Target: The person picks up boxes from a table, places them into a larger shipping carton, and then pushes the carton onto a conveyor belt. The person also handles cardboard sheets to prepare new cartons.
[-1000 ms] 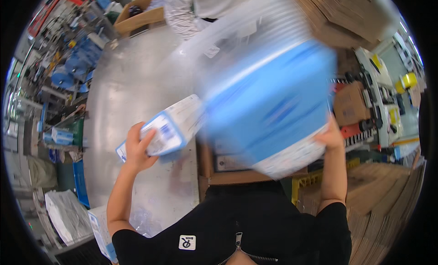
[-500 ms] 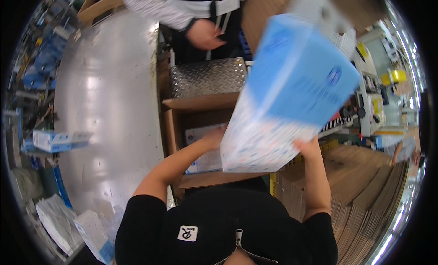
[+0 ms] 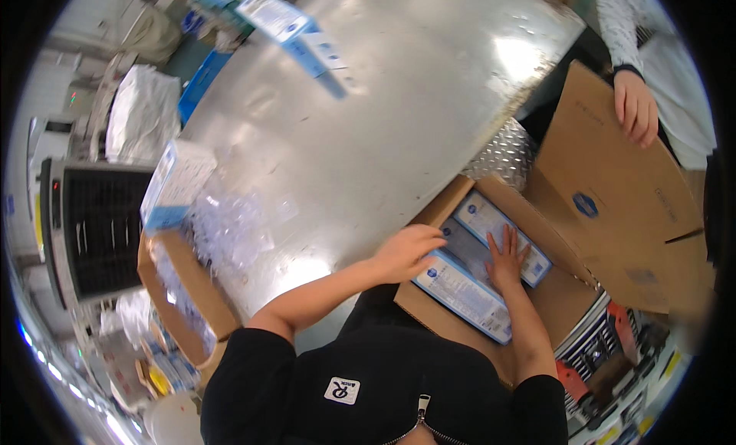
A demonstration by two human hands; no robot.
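Observation:
An open cardboard carton [image 3: 433,316] stands in front of me at the right of the metal table. Inside lie two white-and-blue boxes, the farther box [image 3: 479,215] and the nearer box [image 3: 465,298]. A greyish surface shows lower down between them. My right hand [image 3: 504,262] reaches over the nearer box, with fingers spread on the farther box's near edge. My left hand [image 3: 410,252] is at the carton's left side, by the end of the nearer box, fingers loosely bent and holding nothing. Its fingertips are partly hidden.
A co-worker's hand [image 3: 636,111] rests on a large cardboard sheet [image 3: 613,207] beyond the carton. On the metal table [image 3: 368,131] are another blue-white box [image 3: 284,27], an upright box [image 3: 180,180] and clear plastic pieces [image 3: 230,223]. A cardboard box [image 3: 207,292] sits at left.
The large blue-and-white box has left my hands, and both hands are now at the carton. My view has turned left. The co-worker's hand is now on a cardboard sheet.

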